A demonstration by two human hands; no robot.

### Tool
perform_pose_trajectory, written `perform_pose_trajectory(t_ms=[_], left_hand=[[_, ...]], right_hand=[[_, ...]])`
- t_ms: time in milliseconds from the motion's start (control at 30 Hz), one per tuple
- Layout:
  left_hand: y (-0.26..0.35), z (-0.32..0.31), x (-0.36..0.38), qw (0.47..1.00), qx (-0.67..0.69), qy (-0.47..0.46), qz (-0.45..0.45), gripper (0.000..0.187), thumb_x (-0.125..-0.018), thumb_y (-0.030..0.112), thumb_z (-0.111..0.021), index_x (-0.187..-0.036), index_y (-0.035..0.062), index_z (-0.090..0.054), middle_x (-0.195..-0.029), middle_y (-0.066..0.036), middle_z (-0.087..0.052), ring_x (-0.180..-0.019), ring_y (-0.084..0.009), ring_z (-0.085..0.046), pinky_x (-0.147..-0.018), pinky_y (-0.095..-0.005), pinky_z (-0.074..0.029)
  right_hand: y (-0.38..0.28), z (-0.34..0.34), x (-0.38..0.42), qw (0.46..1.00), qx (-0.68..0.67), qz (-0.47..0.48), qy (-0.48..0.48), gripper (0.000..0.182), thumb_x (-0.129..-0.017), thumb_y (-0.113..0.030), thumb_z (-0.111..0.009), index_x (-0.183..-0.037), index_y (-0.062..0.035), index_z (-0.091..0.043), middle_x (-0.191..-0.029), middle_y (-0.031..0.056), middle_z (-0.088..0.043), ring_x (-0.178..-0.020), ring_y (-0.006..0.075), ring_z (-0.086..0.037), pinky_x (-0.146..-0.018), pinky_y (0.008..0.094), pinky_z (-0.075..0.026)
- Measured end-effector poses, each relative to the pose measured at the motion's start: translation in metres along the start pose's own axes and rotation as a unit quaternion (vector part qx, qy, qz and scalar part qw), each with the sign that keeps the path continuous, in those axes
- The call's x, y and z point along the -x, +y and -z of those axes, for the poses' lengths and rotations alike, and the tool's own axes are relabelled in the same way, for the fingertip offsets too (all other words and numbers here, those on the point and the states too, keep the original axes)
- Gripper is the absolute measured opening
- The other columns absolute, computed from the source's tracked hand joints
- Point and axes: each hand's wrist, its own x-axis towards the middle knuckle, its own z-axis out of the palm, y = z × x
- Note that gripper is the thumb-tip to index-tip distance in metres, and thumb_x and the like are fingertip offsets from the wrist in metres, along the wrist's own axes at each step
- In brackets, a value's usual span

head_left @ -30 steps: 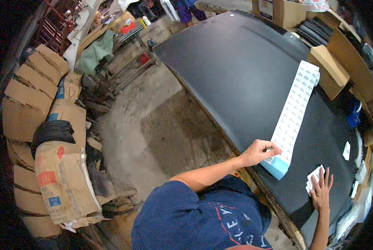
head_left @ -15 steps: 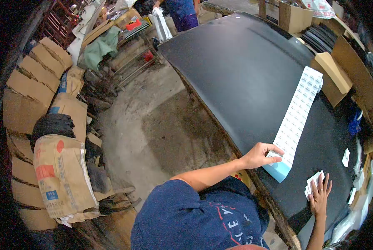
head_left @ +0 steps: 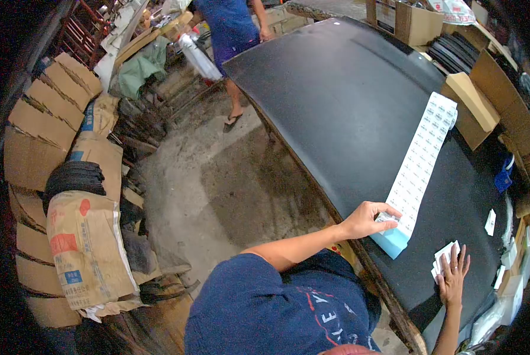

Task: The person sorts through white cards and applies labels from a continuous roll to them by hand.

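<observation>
A long white strip of printed labels [head_left: 419,168] stretches across the black tabletop, its near end turning over into a pale blue backing [head_left: 392,243]. At that near end, my left hand [head_left: 368,220] has its thumb and index finger closed on the strip's edge; the exact bit between the fingertips is small. My right hand [head_left: 453,275] lies flat with spread fingers over a small stack of white cards [head_left: 444,255], partly covering them.
The black-topped table [head_left: 330,100] has cardboard pieces [head_left: 472,103] and black curved parts [head_left: 454,54] along its far right edge. A white tag [head_left: 490,222] lies beyond my right hand. Printed sacks [head_left: 90,248] are stacked left. Another person [head_left: 229,29] carries a silvery wrapped bundle [head_left: 198,57].
The other person has stepped into fuller view beside the table's far corner, the silvery bundle now tilted and further left. My hands and the label strip stay almost still.
</observation>
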Motion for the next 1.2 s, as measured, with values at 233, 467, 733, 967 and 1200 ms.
perform_pose_trajectory(t_ms=[233, 467, 733, 967, 1200], left_hand=[[0.003, 0.003, -0.009, 0.993, -0.028, 0.109, -0.046, 0.036, -0.084, 0.011, -0.066, -0.119, 0.0052, -0.061, -0.113, -0.010, -0.065, -0.097, -0.0133, -0.061, -0.086, -0.0278, -0.049], [0.012, 0.070, -0.038, 0.972, -0.109, 0.204, -0.045, 0.037, -0.076, 0.012, -0.073, -0.112, 0.0045, -0.065, -0.106, -0.010, -0.067, -0.092, -0.0129, -0.063, -0.082, -0.0295, -0.051], [0.020, 0.077, -0.023, 0.908, -0.332, 0.241, -0.081, 0.039, -0.074, 0.002, -0.071, -0.112, 0.0016, -0.063, -0.129, -0.022, -0.052, -0.122, -0.0294, -0.048, -0.100, -0.0361, -0.040], [0.047, -0.030, -0.043, 0.977, -0.170, 0.047, -0.115, 0.049, -0.085, 0.000, -0.062, -0.131, -0.0014, -0.046, -0.139, -0.017, -0.043, -0.128, -0.0250, -0.042, -0.108, -0.0366, -0.031], [0.011, -0.135, -0.109, 0.969, -0.009, -0.245, 0.024, 0.048, -0.088, 0.012, -0.060, -0.133, 0.0017, -0.045, -0.135, -0.016, -0.048, -0.126, -0.0231, -0.043, -0.105, -0.0330, -0.033]], right_hand=[[0.010, -0.026, 0.009, 0.986, -0.060, -0.055, 0.149, 0.065, -0.094, -0.049, -0.028, -0.145, -0.0086, -0.028, -0.152, 0.0165, -0.021, -0.141, 0.0340, -0.016, -0.112, 0.0481, -0.008], [0.010, -0.033, 0.010, 0.923, -0.161, -0.180, 0.300, 0.054, -0.099, -0.038, -0.034, -0.138, -0.0010, -0.038, -0.144, 0.0175, -0.036, -0.132, 0.0320, -0.035, -0.109, 0.0421, -0.024], [-0.035, 0.003, 0.016, 0.463, -0.736, -0.268, 0.416, 0.043, -0.096, -0.015, -0.046, -0.133, 0.0072, -0.040, -0.131, 0.0219, -0.049, -0.122, 0.0297, -0.049, -0.103, 0.0376, -0.040], [-0.049, 0.031, 0.026, 0.380, -0.767, -0.336, 0.394, 0.051, -0.088, -0.017, -0.061, -0.130, 0.0055, -0.043, -0.123, 0.0166, -0.053, -0.111, 0.0238, -0.054, -0.096, 0.0344, -0.043], [-0.051, 0.042, 0.049, 0.249, -0.885, -0.257, 0.299, 0.047, -0.086, -0.022, -0.063, -0.123, 0.0035, -0.051, -0.122, 0.0218, -0.051, -0.108, 0.0289, -0.055, -0.096, 0.0372, -0.044]])
